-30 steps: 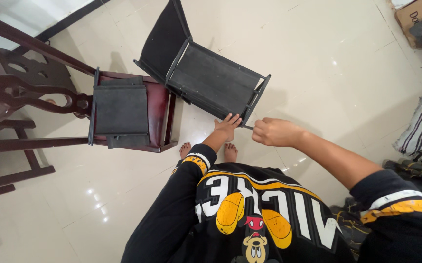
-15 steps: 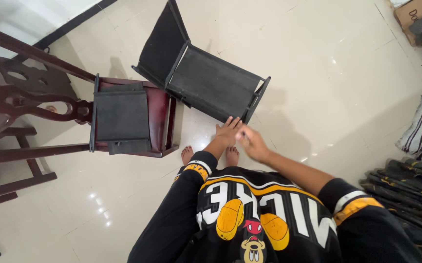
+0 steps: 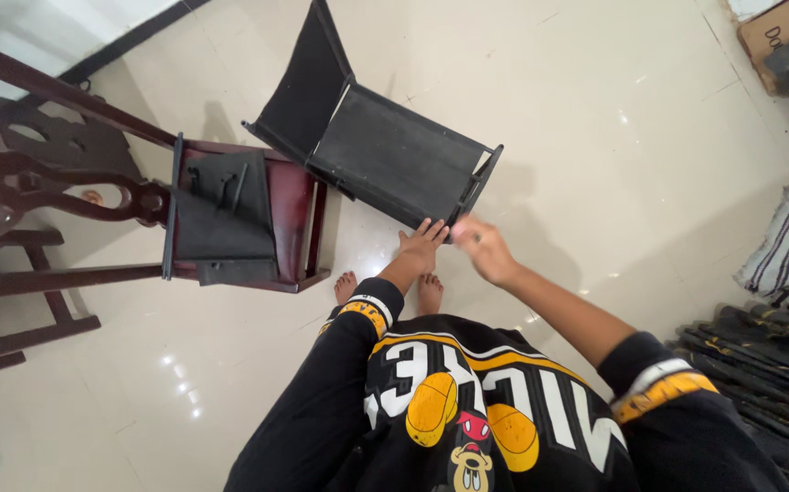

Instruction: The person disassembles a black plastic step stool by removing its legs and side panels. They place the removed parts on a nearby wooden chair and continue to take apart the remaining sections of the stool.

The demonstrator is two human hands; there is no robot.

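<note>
The black frame (image 3: 385, 150) is laid on the floor (image 3: 595, 109) just ahead of both hands, its long axis slanting left-far to right-near, its near corner touched by the open left hand (image 3: 423, 242) and approached by the blurred, loosely curled right hand (image 3: 483, 248).

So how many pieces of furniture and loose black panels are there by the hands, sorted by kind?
Black hinged frame on the floor, left hand on its near edge, right hand beside it: 1
Dark red wooden chair: 1
Black panel lying on the chair seat: 1
Total: 3
</note>
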